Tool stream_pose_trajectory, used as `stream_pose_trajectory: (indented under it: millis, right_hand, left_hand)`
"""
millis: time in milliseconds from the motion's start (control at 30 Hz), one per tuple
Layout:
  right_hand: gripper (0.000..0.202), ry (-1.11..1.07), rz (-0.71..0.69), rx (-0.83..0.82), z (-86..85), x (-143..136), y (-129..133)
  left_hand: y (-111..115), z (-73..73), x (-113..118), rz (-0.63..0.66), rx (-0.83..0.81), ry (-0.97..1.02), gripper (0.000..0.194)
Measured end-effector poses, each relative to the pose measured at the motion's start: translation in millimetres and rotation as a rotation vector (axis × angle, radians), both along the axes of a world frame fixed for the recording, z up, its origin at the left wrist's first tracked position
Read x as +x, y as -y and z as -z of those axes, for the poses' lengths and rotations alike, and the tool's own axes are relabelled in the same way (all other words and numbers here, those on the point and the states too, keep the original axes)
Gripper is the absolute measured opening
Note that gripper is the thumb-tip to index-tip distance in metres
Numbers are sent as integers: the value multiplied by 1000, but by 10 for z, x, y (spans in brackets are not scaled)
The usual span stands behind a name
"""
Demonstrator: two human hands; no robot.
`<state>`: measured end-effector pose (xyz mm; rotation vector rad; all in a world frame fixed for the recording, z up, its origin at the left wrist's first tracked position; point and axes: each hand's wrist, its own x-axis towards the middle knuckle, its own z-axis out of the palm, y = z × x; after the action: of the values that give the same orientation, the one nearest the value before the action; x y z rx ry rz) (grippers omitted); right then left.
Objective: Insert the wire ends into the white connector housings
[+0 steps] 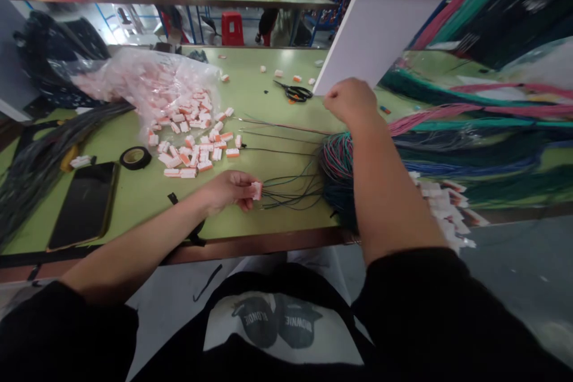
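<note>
My left hand (233, 190) pinches a small white-and-orange plastic connector (256, 191) just above the table's front half. Several thin dark wires (290, 194) run from the connector's right side toward a coiled bundle of wires (336, 158). Up and to the right, my right hand (351, 100) is raised near the base of a white post, its fingers curled closed. Whatever those fingers hold, if anything, is hidden. Loose connectors (197, 152) lie in a heap left of centre, spilling from a clear plastic bag (156, 80).
Black-handled scissors (298, 93) lie near the white post (358, 18). On the left are a roll of black tape (135, 157), a phone (83, 205) and grey wires (54, 137). Pink wires (447, 112) and blue wires (474, 161) stretch along the right. Connectors (447, 209) hang at the right edge.
</note>
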<state>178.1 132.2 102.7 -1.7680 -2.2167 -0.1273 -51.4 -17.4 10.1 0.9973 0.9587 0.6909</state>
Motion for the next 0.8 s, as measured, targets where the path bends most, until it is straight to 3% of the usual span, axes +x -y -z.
stream_pose_trajectory:
  millis: [33, 100, 267, 433, 567, 733, 800]
  right_hand:
    - [31, 91, 164, -68, 52, 34, -135]
    - [32, 275, 227, -218, 208, 82, -303]
    - [36, 562, 62, -315, 540, 162, -364]
    - [38, 632, 21, -275, 614, 168, -402]
    - [38, 498, 67, -246, 616, 201, -427]
    - [39, 37, 389, -89, 522, 231, -439]
    - [38, -97, 306, -91, 476, 150, -428]
  left_hand:
    - [0, 5, 2, 1, -9, 0, 28]
    - [-2, 6, 5, 9, -17, 3, 31]
    - [-9, -21, 14, 23, -30, 20, 34]
    - [-1, -67, 23, 17, -35, 10, 31]
    - [3, -98, 21, 13, -18, -27, 24]
    - [-24, -54, 14, 35, -1, -17, 24]
    - [-42, -22, 15, 33, -1, 3, 26]
